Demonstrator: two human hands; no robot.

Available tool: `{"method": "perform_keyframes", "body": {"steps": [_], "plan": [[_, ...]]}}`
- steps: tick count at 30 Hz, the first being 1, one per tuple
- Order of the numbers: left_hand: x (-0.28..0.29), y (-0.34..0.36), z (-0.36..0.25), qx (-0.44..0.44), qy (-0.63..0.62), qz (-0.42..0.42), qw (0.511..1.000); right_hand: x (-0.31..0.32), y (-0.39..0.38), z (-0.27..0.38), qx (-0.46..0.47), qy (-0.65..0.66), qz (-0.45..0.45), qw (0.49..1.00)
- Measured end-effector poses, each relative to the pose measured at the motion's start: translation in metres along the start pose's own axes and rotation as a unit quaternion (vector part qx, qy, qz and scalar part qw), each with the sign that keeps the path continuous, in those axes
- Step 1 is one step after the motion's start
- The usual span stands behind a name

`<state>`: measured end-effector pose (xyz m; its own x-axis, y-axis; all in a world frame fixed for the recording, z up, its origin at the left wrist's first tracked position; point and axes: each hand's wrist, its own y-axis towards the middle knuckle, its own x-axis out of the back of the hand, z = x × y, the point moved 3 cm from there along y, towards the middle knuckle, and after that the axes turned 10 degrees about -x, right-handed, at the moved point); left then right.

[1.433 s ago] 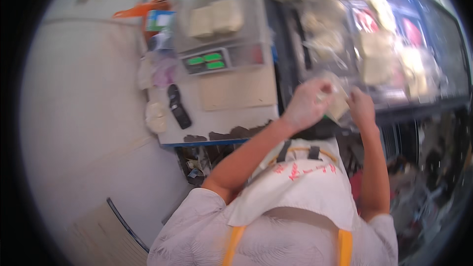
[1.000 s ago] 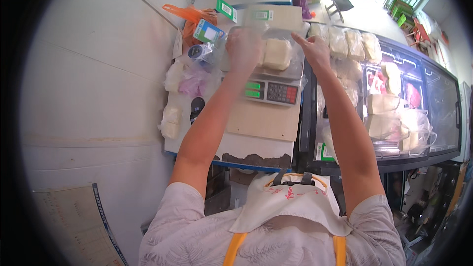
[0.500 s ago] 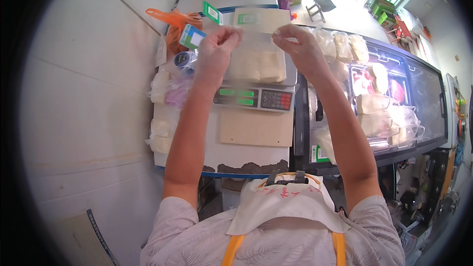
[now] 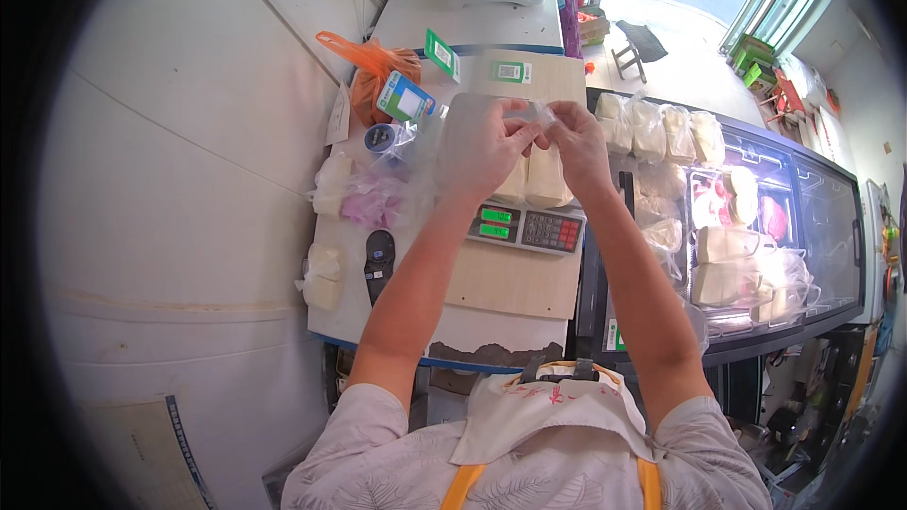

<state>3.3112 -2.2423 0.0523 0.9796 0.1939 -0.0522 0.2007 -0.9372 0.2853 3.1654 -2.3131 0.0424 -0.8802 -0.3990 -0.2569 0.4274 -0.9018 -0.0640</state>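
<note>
At far left, a bagged pale block (image 4: 324, 279) is being left on the white table, with an orange bag (image 4: 370, 85) being seen farther back and a lilac bag (image 4: 373, 206) lying nearer. The black handset (image 4: 380, 260), mostly hidden behind the left forearm half a second ago, is now being shown beside it. Next, the left hand (image 4: 484, 153) is being held over the scale, its thumb and fingertips pinching clear plastic film (image 4: 543, 117). The same film is being gripped by the bent fingers of the right hand (image 4: 579, 146); the hands, kept well apart before, are now being held with fingertips almost touching. Below them, pale blocks (image 4: 545, 179) are being supported on the scale (image 4: 553, 230), partly covered by the left hand; whether they are being enclosed by the film cannot be told. The lit green display and keypad are being left uncovered, just in front of the blocks, and the wooden board (image 4: 510, 276) is being seen nearer the person. At right, bagged blocks (image 4: 723, 283) are being kept on the dark display case (image 4: 822, 227), their arrangement being left unchanged.
</note>
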Motion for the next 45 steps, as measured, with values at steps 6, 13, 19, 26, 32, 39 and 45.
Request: {"method": "perform_keyframes", "body": {"steps": [6,13,19,26,32,39,45], "plan": [[-0.013,0.001,0.002,0.062,-0.087,-0.029,0.994,0.009,-0.009,-0.004,-0.034,-0.105,0.061,0.992],[-0.011,-0.007,0.014,0.035,-0.1,-0.073,0.992,0.001,-0.01,-0.012,-0.1,0.076,0.019,0.992],[-0.003,-0.01,0.017,-0.044,-0.001,-0.071,0.996,-0.005,-0.002,-0.016,-0.108,-0.095,-0.043,0.989],[0.002,-0.004,0.017,-0.015,0.046,-0.08,0.996,0.026,0.006,-0.026,-0.134,-0.103,0.196,0.966],[-0.005,-0.005,0.016,0.052,-0.06,-0.13,0.988,-0.001,-0.023,-0.006,0.006,-0.13,0.04,0.991],[0.053,-0.005,0.066,-0.089,0.288,-0.16,0.94,0.042,-0.058,-0.014,0.076,-0.402,-0.012,0.912],[0.062,-0.021,0.075,-0.02,0.324,-0.211,0.922,0.037,-0.071,-0.016,0.11,-0.424,0.026,0.898]]}}
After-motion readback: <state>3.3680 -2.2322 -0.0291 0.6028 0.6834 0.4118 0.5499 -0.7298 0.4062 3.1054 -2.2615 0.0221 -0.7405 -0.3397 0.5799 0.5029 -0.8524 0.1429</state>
